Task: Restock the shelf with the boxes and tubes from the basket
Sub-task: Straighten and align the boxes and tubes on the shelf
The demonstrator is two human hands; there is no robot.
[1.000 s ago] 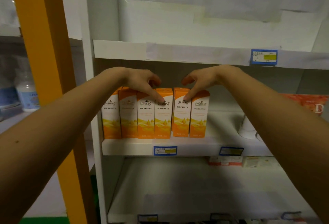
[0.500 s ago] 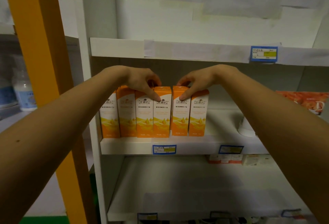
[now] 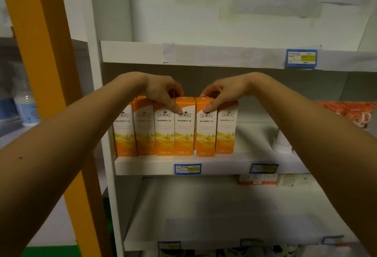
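Observation:
Several tall orange-and-white boxes (image 3: 165,134) stand upright in a tight row at the left end of the middle shelf (image 3: 142,167). My left hand (image 3: 163,91) lies over the tops of the middle boxes, thumb pressed on the front of the fourth box (image 3: 184,132), fingers curled behind. My right hand (image 3: 222,91) pinches the top of the fifth box (image 3: 205,134) the same way, beside the last box (image 3: 226,132). A narrow gap separates the fourth and fifth boxes. No basket is in view.
A white tube or bottle (image 3: 282,142) stands on the same shelf to the right, partly behind my right forearm, with a red packet (image 3: 350,113) beyond it. Small flat boxes (image 3: 257,179) lie on the shelf below. An orange post (image 3: 40,52) rises at the left.
Both hands stay on the box tops, almost unmoved. The view has shifted slightly; the row of boxes looks the same.

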